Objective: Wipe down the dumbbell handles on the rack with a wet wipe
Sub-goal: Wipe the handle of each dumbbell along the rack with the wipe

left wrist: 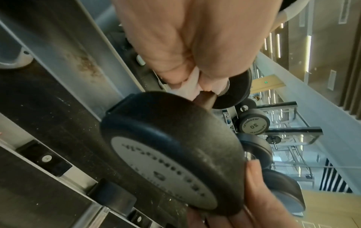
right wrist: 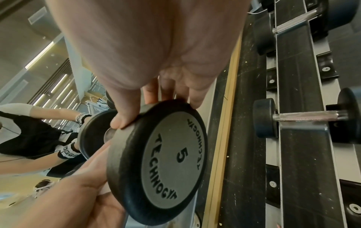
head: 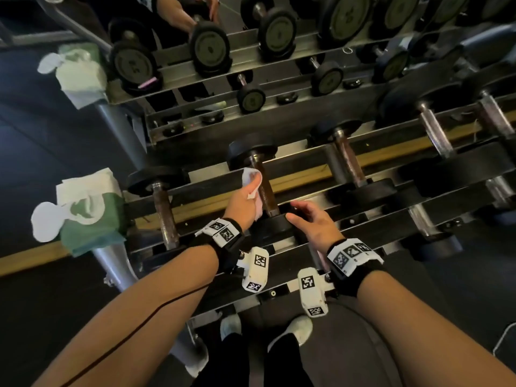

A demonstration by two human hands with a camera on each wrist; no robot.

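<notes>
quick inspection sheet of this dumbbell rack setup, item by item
surface: tiered metal rack holding rows of dumbbells.
job's things: wet wipe wrapped on the rusty handle of the 5 dumbbell; neighbouring handle also rusty.
clutter: green wipe pack at the rack's left end, a tissue sticking out.
grippers: left hand holds the wipe against the handle; right hand grips the dumbbell's near head, steadying it.
cables: thin dark wire along the left forearm.
surroundings: mirror behind the rack, dark floor, person's pale shoes below.
</notes>
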